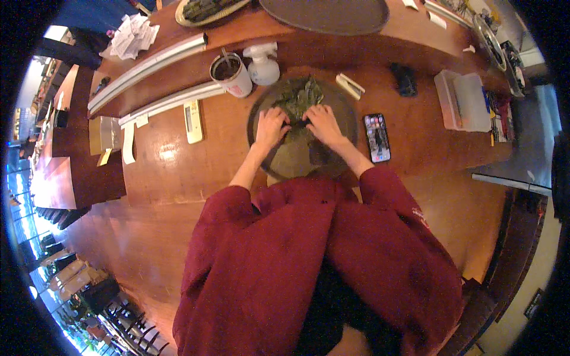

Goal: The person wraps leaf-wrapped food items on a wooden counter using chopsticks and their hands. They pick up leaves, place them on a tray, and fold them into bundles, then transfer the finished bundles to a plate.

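Note:
A round dark tray (285, 167) lies on the wooden counter before me, with a heap of dark green leaves (299, 94) on its far part. My left hand (270, 127) is over the tray's left side, fingers curled at the near left edge of the leaves. From the right, my right hand (324, 124) touches the near right edge of the same heap, its fingers bent. The two hands are a short way apart. Something dark lies between their fingertips; whether either hand grips it is not plain.
Behind the tray stand a white cup (236, 82) with dark contents and a spray bottle (263, 66). A stapler (351, 86), smartphone (377, 138) and plastic container (461, 101) are to the right; a remote control (193, 121) lies left. The raised shelf holds another round tray (329, 15).

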A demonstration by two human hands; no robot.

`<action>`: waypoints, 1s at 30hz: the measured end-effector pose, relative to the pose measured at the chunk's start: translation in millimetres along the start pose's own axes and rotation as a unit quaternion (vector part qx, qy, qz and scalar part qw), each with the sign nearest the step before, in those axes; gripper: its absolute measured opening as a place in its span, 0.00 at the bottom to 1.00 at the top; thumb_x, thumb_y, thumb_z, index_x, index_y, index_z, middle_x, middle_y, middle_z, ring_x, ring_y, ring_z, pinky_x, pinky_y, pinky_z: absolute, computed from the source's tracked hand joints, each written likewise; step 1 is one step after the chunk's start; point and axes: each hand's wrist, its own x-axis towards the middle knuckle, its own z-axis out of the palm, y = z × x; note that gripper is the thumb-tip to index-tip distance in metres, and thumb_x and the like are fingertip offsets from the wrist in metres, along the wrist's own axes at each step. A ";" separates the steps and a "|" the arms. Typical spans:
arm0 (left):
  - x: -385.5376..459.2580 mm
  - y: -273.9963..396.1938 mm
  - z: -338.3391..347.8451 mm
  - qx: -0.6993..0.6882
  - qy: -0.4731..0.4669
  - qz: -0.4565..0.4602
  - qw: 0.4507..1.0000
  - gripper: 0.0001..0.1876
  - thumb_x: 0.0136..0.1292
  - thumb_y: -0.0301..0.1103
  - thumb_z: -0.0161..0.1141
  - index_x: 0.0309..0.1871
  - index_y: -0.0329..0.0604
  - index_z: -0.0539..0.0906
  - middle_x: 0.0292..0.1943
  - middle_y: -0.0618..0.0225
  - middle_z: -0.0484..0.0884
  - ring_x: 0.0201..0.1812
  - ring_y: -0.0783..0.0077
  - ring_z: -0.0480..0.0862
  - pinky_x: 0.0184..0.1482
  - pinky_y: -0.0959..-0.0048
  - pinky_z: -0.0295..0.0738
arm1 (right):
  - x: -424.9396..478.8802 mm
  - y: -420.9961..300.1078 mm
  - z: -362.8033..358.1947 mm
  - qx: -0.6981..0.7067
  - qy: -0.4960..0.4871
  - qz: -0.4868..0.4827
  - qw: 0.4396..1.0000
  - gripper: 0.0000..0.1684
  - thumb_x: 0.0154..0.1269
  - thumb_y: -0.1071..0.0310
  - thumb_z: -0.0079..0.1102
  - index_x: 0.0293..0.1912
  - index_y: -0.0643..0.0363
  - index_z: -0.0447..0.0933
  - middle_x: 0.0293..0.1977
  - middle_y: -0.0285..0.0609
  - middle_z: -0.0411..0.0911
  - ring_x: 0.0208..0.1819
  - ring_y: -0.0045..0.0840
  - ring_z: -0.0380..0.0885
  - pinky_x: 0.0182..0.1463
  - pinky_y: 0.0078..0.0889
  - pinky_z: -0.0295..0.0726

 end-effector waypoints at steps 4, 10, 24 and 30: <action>0.7 1.5 -0.4 0.014 -0.021 0.012 1.000 0.12 0.42 0.32 0.69 0.28 0.49 0.76 0.34 0.68 0.72 0.43 0.64 0.73 0.46 0.64 0.63 | 1.8 -9.0 -10.2 -0.024 0.007 -0.023 0.999 0.09 0.51 0.66 0.59 0.36 0.49 0.73 0.38 0.34 0.72 0.48 0.29 0.69 0.57 0.38 0.62; -3.9 4.1 2.8 0.048 -0.049 0.051 0.996 0.07 0.49 0.33 0.63 0.30 0.48 0.75 0.32 0.68 0.75 0.41 0.63 0.75 0.47 0.62 0.65 | 0.7 -7.5 -2.4 -0.052 0.019 -0.039 0.998 0.04 0.56 0.67 0.50 0.33 0.48 0.73 0.35 0.34 0.74 0.47 0.28 0.70 0.58 0.40 0.62; -18.7 23.3 -2.7 0.057 -0.012 0.061 0.996 0.06 0.53 0.34 0.61 0.32 0.45 0.77 0.32 0.68 0.73 0.42 0.66 0.73 0.50 0.64 0.63 | -22.5 -13.7 -0.5 -0.004 0.047 -0.025 0.999 0.08 0.57 0.63 0.58 0.32 0.56 0.80 0.40 0.35 0.75 0.45 0.27 0.71 0.55 0.35 0.63; -16.2 26.2 16.1 0.061 0.001 0.000 0.998 0.07 0.52 0.36 0.63 0.33 0.47 0.79 0.33 0.68 0.76 0.42 0.65 0.74 0.50 0.63 0.63 | -23.1 -14.5 6.1 -0.015 0.047 -0.003 0.999 0.09 0.56 0.64 0.58 0.36 0.56 0.78 0.39 0.36 0.76 0.46 0.29 0.72 0.54 0.33 0.64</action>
